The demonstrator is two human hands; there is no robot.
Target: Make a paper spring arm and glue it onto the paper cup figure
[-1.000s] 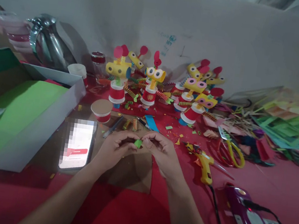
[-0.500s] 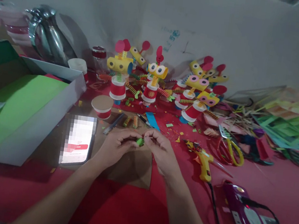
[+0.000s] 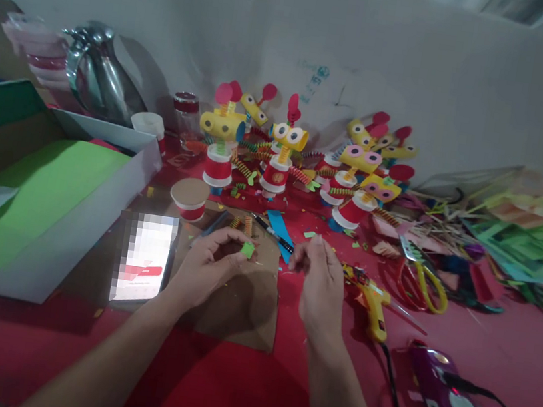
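Between the thumb and fingertips of my left hand (image 3: pixel 210 262) is a small green piece of paper (image 3: pixel 247 249), pinched above a brown cardboard sheet (image 3: pixel 246 314). My right hand (image 3: pixel 322 281) is off to the right, apart from the paper, with its fingers curled together; whether anything small is in them I cannot make out. Beyond the hands lie folded paper springs (image 3: pixel 248 225), a black pen (image 3: pixel 275 232) and a blue paper strip (image 3: pixel 279 226). A red and white paper cup (image 3: pixel 189 199) with a brown top stands beyond my left hand.
Several paper-cup figures (image 3: pixel 275 174) stand along the back. A yellow glue gun (image 3: pixel 375 312), scissors (image 3: pixel 422 282) and a purple device (image 3: pixel 456 398) with cables lie at right. At left are a lit phone (image 3: pixel 146 260), an open box (image 3: pixel 81 224) and a metal jug (image 3: pixel 107 76).
My hands have drawn apart: the right has moved away to the right, while the left keeps the green paper. The view has shifted slightly.
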